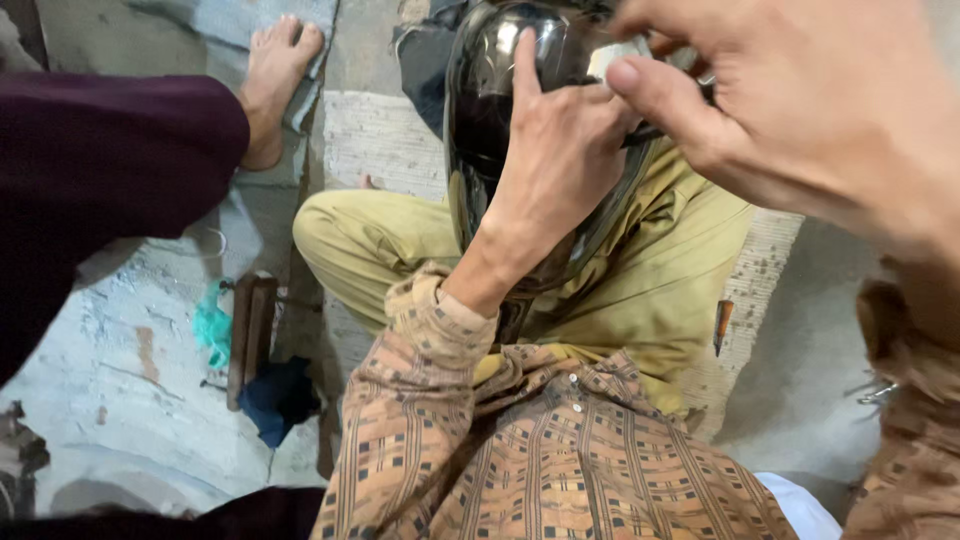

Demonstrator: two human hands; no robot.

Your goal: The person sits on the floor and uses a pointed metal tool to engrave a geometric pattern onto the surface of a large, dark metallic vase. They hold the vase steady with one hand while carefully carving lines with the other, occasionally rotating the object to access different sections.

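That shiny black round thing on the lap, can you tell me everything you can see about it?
The black shell is dark, glossy and domed like a helmet, with light glinting off its smooth curved surface. It stands upright over yellow trousers. The left hand rests against its front, forefinger pointing up. The right hand reaches its top edge, hiding that part.

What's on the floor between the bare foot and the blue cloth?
In the head view, a green plastic scrap and a wooden block lie there.

Open concrete floor (120, 340) at left, neighbour's maroon-clad leg (110, 160) overhead, wooden block (250, 335) beside knee
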